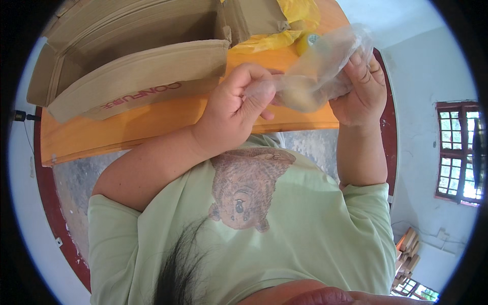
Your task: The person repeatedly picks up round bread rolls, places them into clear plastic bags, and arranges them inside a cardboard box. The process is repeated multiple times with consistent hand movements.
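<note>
A clear plastic bag (322,66) is stretched between my two hands above the front of the table. My left hand (240,99) pinches one end of it between thumb and fingers. My right hand (360,85) grips the other end, its thumb pressed to the crumpled film. Through the plastic shows a pale yellowish rounded shape (299,95); whether it lies inside the bag or behind it I cannot tell. Left of my hands stands a cardboard box (152,72) with raised flaps and red writing on its side.
The orange tabletop (133,127) ends in a front edge close to my body. Behind the bag lie a roll of yellow tape (305,42) and a crumpled yellow plastic bag (263,42). A wall with a barred window (455,152) is to the right.
</note>
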Action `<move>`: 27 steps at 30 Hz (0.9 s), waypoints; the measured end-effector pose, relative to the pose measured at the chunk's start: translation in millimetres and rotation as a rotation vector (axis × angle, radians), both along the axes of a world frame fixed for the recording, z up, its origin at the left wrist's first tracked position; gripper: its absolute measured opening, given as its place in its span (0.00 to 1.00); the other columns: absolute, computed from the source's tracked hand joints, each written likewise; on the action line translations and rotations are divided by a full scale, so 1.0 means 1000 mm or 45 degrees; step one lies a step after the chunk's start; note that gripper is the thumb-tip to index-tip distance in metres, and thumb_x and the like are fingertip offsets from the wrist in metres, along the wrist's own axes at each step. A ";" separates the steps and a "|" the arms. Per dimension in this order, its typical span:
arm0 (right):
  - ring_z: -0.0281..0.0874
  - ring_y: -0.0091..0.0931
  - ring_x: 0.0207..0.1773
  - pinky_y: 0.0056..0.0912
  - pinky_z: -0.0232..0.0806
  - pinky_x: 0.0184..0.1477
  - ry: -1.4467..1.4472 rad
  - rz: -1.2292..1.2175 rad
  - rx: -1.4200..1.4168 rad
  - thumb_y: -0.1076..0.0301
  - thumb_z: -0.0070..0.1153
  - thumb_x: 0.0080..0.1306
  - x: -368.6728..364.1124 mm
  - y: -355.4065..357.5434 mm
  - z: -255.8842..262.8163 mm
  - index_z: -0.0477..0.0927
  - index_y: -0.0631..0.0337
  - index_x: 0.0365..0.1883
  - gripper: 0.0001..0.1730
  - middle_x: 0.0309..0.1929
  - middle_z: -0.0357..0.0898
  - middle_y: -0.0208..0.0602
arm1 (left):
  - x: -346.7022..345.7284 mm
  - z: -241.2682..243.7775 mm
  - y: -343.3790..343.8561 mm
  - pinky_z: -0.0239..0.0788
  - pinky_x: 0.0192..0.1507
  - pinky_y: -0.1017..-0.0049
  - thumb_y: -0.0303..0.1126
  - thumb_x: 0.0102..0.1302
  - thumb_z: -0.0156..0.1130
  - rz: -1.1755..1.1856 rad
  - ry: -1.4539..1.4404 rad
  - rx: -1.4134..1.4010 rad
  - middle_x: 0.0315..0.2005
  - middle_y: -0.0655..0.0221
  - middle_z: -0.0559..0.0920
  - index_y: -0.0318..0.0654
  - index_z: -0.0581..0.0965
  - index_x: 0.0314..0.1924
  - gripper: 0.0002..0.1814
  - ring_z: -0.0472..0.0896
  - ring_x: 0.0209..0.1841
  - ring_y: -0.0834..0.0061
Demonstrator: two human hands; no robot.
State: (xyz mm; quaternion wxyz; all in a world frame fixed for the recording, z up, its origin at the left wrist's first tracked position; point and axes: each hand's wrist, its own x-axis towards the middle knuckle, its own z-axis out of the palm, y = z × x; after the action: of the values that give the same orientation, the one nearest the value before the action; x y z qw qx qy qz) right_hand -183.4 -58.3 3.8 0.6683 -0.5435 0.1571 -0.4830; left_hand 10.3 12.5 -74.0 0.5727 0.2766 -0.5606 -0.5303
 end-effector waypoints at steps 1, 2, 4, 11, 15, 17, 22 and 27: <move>0.81 0.22 0.40 0.22 0.73 0.37 0.005 0.012 0.017 0.69 0.52 0.71 -0.001 -0.001 0.000 0.79 0.63 0.49 0.12 0.41 0.83 0.32 | 0.000 0.001 0.000 0.78 0.44 0.70 0.35 0.75 0.50 -0.015 0.007 0.044 0.48 0.65 0.76 0.36 0.68 0.50 0.11 0.78 0.48 0.77; 0.80 0.22 0.40 0.23 0.72 0.38 0.013 -0.005 0.025 0.70 0.52 0.70 -0.001 -0.001 -0.001 0.79 0.64 0.49 0.12 0.40 0.83 0.32 | 0.001 0.001 0.000 0.78 0.43 0.70 0.37 0.75 0.49 -0.030 0.014 0.089 0.46 0.66 0.76 0.36 0.69 0.49 0.11 0.78 0.47 0.78; 0.79 0.22 0.41 0.25 0.71 0.41 0.031 -0.043 0.045 0.72 0.50 0.69 0.000 0.000 -0.002 0.79 0.64 0.48 0.12 0.40 0.82 0.33 | 0.001 0.006 0.000 0.78 0.43 0.69 0.39 0.76 0.48 -0.107 0.124 0.293 0.44 0.68 0.78 0.38 0.71 0.46 0.12 0.78 0.45 0.78; 0.74 0.24 0.38 0.28 0.68 0.40 0.142 -0.091 -0.050 0.75 0.49 0.61 -0.004 -0.002 -0.013 0.78 0.67 0.40 0.11 0.35 0.78 0.33 | 0.002 0.010 -0.004 0.76 0.40 0.69 0.44 0.74 0.48 -0.403 0.458 0.817 0.43 0.71 0.80 0.42 0.75 0.48 0.15 0.79 0.42 0.76; 0.74 0.26 0.34 0.28 0.66 0.35 0.012 0.221 -0.033 0.71 0.50 0.61 -0.004 -0.007 -0.013 0.77 0.66 0.33 0.07 0.32 0.77 0.37 | -0.009 -0.008 -0.017 0.76 0.40 0.69 0.47 0.73 0.49 -0.547 0.502 0.876 0.47 0.68 0.81 0.42 0.75 0.52 0.18 0.81 0.41 0.72; 0.73 0.27 0.32 0.29 0.65 0.32 -0.066 0.356 -0.087 0.71 0.50 0.61 0.005 -0.008 -0.017 0.76 0.66 0.30 0.07 0.31 0.77 0.38 | -0.009 -0.023 -0.017 0.77 0.41 0.69 0.50 0.73 0.48 -0.609 0.603 0.911 0.48 0.65 0.81 0.41 0.74 0.54 0.22 0.82 0.42 0.68; 0.72 0.26 0.29 0.30 0.63 0.28 -0.112 0.540 -0.154 0.72 0.50 0.61 0.018 -0.006 -0.019 0.74 0.65 0.26 0.06 0.28 0.76 0.38 | -0.013 -0.001 -0.013 0.78 0.42 0.64 0.52 0.73 0.45 -1.018 0.902 1.097 0.45 0.60 0.81 0.36 0.72 0.55 0.27 0.82 0.40 0.62; 0.70 0.26 0.30 0.30 0.63 0.31 0.167 0.272 -0.475 0.69 0.51 0.64 0.012 -0.006 -0.012 0.75 0.66 0.28 0.08 0.29 0.74 0.40 | -0.010 -0.004 -0.014 0.79 0.39 0.66 0.53 0.73 0.44 -0.835 0.985 1.117 0.44 0.57 0.82 0.35 0.71 0.57 0.28 0.82 0.40 0.59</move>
State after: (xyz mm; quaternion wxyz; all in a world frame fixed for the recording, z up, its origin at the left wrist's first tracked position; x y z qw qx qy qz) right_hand -171.5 -64.3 -8.6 0.5918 -0.7016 0.0495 -0.3937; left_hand 0.6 -1.7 -78.4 0.3760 0.0890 -0.1023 -0.9167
